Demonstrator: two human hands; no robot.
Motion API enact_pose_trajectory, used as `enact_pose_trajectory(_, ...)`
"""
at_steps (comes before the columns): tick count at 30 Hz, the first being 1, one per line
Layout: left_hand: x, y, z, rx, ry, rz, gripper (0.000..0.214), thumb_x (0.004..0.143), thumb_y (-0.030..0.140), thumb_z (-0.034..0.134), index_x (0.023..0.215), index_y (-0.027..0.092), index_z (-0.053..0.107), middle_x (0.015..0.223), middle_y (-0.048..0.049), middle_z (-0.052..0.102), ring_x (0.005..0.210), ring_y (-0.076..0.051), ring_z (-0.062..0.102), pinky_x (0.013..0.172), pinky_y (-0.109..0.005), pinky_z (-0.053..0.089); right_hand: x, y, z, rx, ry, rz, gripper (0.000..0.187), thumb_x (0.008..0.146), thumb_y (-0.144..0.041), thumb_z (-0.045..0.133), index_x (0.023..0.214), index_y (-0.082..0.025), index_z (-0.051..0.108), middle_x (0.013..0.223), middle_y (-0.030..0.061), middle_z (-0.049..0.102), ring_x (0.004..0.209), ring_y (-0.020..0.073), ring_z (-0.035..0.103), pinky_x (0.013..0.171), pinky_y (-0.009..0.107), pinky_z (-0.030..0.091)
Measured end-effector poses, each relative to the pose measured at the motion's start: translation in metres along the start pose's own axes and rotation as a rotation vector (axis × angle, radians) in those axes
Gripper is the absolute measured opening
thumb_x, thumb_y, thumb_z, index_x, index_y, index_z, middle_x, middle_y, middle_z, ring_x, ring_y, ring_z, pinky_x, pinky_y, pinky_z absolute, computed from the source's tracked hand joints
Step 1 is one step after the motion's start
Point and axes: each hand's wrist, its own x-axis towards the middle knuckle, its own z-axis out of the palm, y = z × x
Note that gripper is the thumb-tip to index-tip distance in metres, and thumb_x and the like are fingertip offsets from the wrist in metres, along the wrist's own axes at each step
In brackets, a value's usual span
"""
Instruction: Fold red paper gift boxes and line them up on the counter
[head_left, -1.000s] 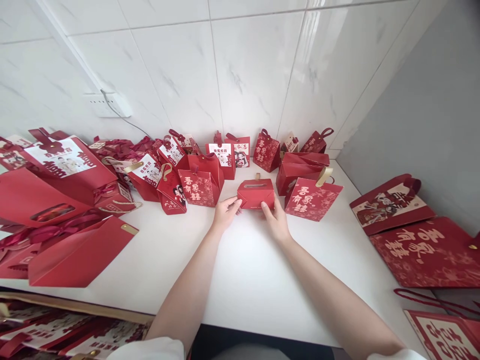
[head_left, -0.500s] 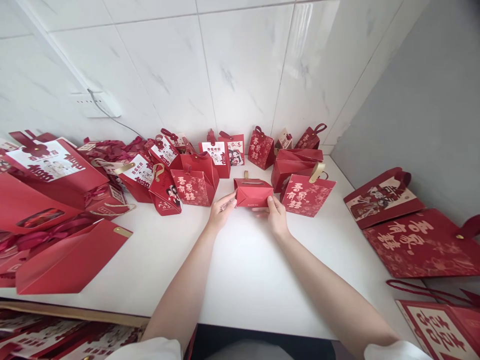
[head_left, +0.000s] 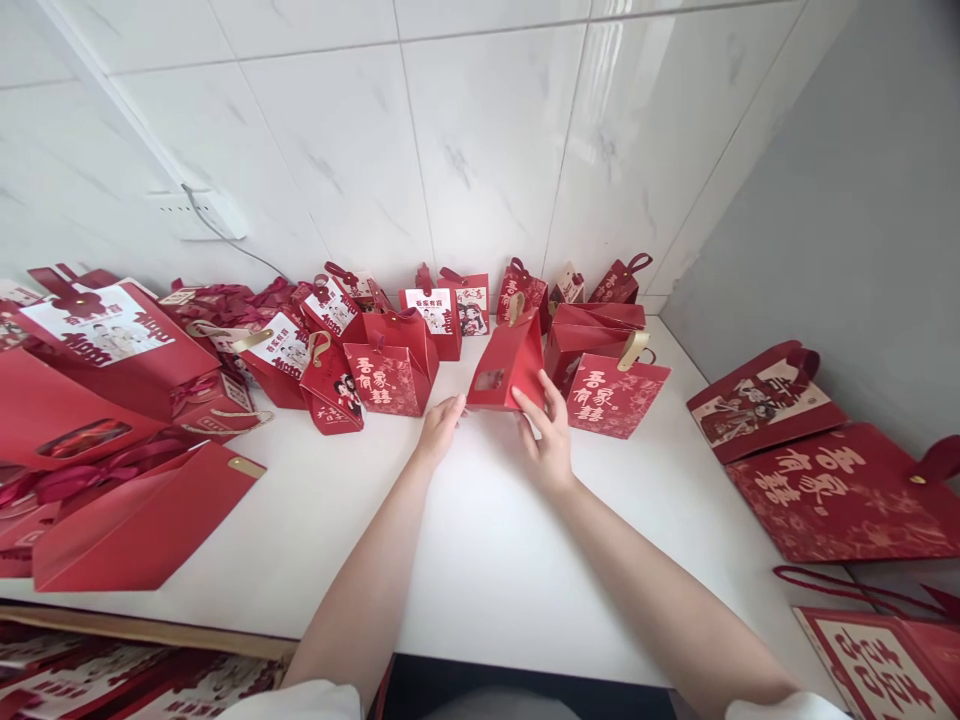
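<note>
A small red gift box with a little window and a gold handle stands tilted back on the white table, its front face turned toward me. My right hand grips its lower right edge with thumb and fingers. At the lower left corner my left hand has its fingertips on the box, fingers loosely curled.
Many red gift boxes and bags line the tiled wall, including a flower-printed box on the left and another on the right. Large red bags lie at the left, and flat red bags at the right.
The small box has been tipped up from lying low to standing tilted back. My right hand shifted to its lower right edge; my left hand stayed at the lower left corner.
</note>
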Motion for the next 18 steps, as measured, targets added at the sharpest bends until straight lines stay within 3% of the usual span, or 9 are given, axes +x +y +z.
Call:
enact_pose_trajectory(2,-0.001,0.003,0.003,-0.083,-0.071,0.008,0.062,0.083,0.065,0.049,0.119,0.017,0.065,0.113,-0.0120,0.066,0.105,-0.026,0.058,0.082,-0.035,0.047,-0.005,0.001,0.003,-0.043,-0.064,-0.091,0.042,0.097,-0.020,0.043,0.131,-0.042,0.055,0.158,-0.0021,0.021,0.143,0.0250,0.030,0.112,0.047,0.038)
enact_pose_trajectory(4,-0.003,0.008,0.005,-0.204,-0.153,0.045,0.075,0.077,0.066,0.058,0.135,0.019,0.053,0.136,-0.0137,0.054,0.124,-0.030,0.050,0.096,-0.039,0.045,-0.008,0.002,0.006,-0.059,-0.128,-0.124,0.043,0.097,-0.018,0.042,0.129,-0.044,0.055,0.157,-0.0035,0.022,0.142,0.0254,0.032,0.110,0.049,0.041)
enact_pose_trajectory(7,-0.005,0.016,0.006,-0.283,-0.271,0.083,0.083,0.073,0.061,0.067,0.141,0.020,0.045,0.149,-0.0136,0.041,0.133,-0.032,0.043,0.106,-0.043,0.039,-0.010,0.002,0.008,-0.023,-0.157,-0.133,0.043,0.097,-0.019,0.043,0.128,-0.046,0.056,0.155,-0.0040,0.027,0.139,0.0250,0.037,0.107,0.049,0.045)
enact_pose_trajectory(11,-0.004,0.018,0.007,-0.397,-0.288,-0.010,0.071,0.080,0.054,0.062,0.141,0.022,0.045,0.145,-0.0120,0.047,0.133,-0.032,0.043,0.108,-0.045,0.038,-0.008,-0.005,0.007,0.026,-0.151,-0.086,0.045,0.097,-0.022,0.043,0.137,-0.040,0.047,0.155,0.0017,0.027,0.134,0.0248,0.044,0.105,0.048,0.048)
enact_pose_trajectory(14,-0.002,0.013,0.007,-0.641,-0.230,-0.190,0.074,0.083,0.066,0.047,0.140,0.019,0.045,0.135,-0.0158,0.055,0.124,-0.032,0.053,0.103,-0.047,0.043,-0.005,-0.013,0.005,0.070,-0.088,0.012,0.053,0.094,-0.027,0.049,0.144,-0.035,0.033,0.157,0.0079,0.021,0.131,0.0257,0.047,0.098,0.046,0.053)
enact_pose_trajectory(18,-0.001,0.010,0.004,-0.841,-0.265,-0.406,0.095,0.074,0.084,0.029,0.130,0.011,0.052,0.120,-0.0227,0.062,0.109,-0.035,0.060,0.097,-0.049,0.046,-0.002,-0.014,0.004,0.147,-0.043,0.113,0.056,0.093,-0.032,0.051,0.144,-0.035,0.030,0.158,0.0091,0.017,0.127,0.0254,0.049,0.093,0.045,0.054)
